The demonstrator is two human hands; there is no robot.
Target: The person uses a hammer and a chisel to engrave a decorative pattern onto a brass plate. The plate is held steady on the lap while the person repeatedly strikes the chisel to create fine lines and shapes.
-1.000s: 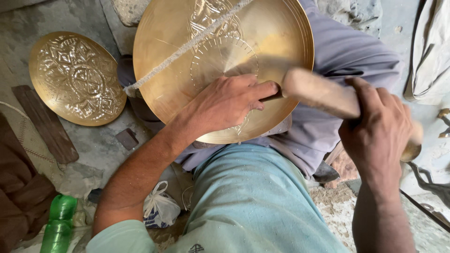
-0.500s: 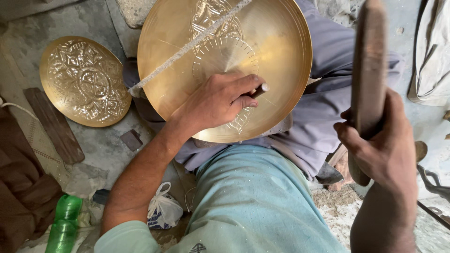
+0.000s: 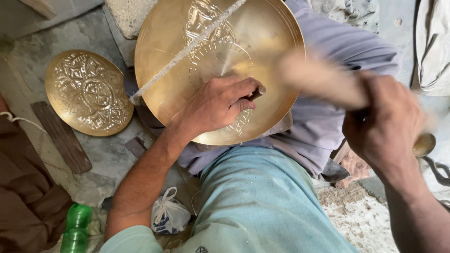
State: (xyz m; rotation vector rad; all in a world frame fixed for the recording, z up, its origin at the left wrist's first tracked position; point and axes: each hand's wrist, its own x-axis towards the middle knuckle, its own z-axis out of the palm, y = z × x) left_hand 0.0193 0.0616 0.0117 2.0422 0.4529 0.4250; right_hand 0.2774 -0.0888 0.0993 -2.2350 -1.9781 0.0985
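Brass filled most of my view: two round plates in all. The larger brass plate [image 3: 262, 51] rested on my lap against my lilac trousers, partly chased with a pattern, a pale straight strip [image 3: 187, 49] lying across its face. My left hand [image 3: 218, 103] lay on it, fingers [image 3: 243, 89] curled tight around one small dark punch [image 3: 255, 95] whose tip met the metal. My right hand [image 3: 382, 124] was clenched around one wooden mallet [image 3: 323, 82], blurred, its head over the plate's right edge. The second plate [image 3: 86, 91], smaller and fully embossed, lay on the stone floor [image 3: 110, 152] to my left. Nearby I counted one green bottle [image 3: 75, 227], one knotted white bag [image 3: 168, 215] and one dark wooden slat [image 3: 61, 136].
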